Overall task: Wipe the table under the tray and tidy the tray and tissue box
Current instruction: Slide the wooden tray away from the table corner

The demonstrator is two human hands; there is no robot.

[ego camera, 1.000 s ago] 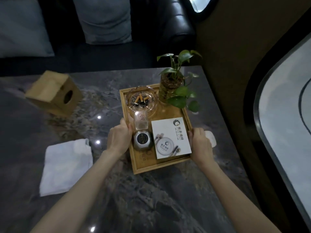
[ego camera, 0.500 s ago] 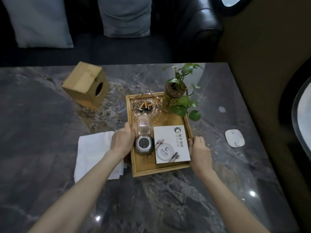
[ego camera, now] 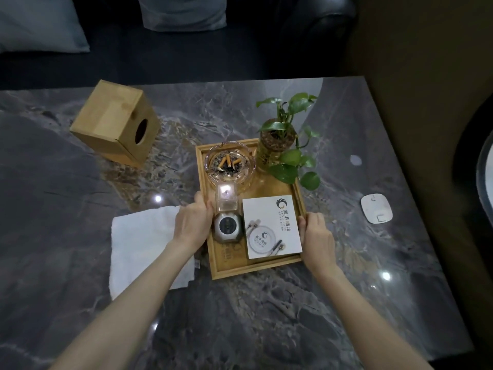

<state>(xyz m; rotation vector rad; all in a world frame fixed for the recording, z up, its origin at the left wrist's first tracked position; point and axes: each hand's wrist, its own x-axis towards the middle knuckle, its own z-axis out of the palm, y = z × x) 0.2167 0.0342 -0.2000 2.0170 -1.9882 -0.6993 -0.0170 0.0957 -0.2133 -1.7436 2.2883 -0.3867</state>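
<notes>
A grey veined marble table shows small glints of reflected ceiling light. Beyond its far edge stands a dark leather sofa with pale grey cushions. A brown wall runs along the right.

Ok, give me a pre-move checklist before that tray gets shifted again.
1. Left hand has a grip on the tray at its left rim: ok.
2. Right hand has a grip on the right rim: ok.
3. Potted plant upright at the tray's far right corner: ok, though it is tall and leafy, so it may tip if jolted.
4. Glass ashtray holds butts and ash that could spill: not ok, keep the tray level.
5. White cloth within reach, left of the tray: ok; its edge lies under the left forearm.
6. Tray lifted clear of the table: cannot tell.
</notes>
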